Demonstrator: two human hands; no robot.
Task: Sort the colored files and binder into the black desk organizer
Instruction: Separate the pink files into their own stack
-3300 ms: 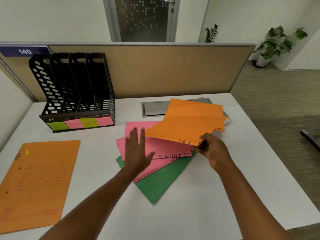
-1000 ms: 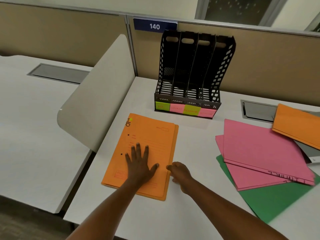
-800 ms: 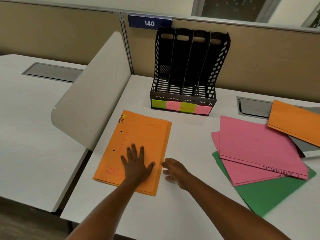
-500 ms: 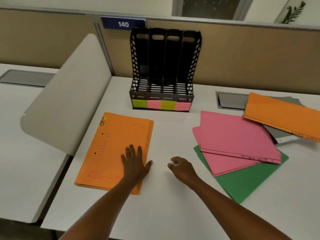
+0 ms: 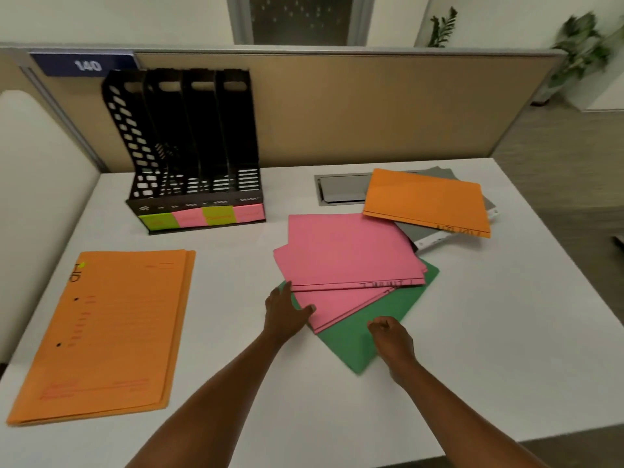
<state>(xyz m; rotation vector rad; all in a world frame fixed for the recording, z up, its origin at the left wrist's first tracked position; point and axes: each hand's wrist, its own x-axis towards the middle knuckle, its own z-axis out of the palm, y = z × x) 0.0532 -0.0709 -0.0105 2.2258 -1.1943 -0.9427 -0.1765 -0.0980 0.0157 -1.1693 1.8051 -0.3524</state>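
Note:
The black desk organizer (image 5: 189, 157) stands empty at the back left, with green and pink labels along its front. Two orange files (image 5: 104, 329) lie stacked flat at the front left. Two pink files (image 5: 347, 251) rest fanned on a green file (image 5: 371, 332) mid-desk. Another orange file (image 5: 425, 201) lies on a grey binder (image 5: 429, 236) at the back right. My left hand (image 5: 285, 310) lies flat at the left corner of the pink and green files, thumb touching the lower pink one. My right hand (image 5: 391, 336) hovers over the green file, fingers loosely curled, holding nothing.
A tan partition (image 5: 371, 106) runs along the desk's back edge. A grey cable hatch (image 5: 341, 189) is set into the white desk (image 5: 506, 315). A white divider panel (image 5: 37, 184) stands at the left. Potted plants (image 5: 584, 45) stand on the floor beyond the right edge.
Both hands left the orange stack at the left and moved right to the pink and green pile. The view swung right with them.

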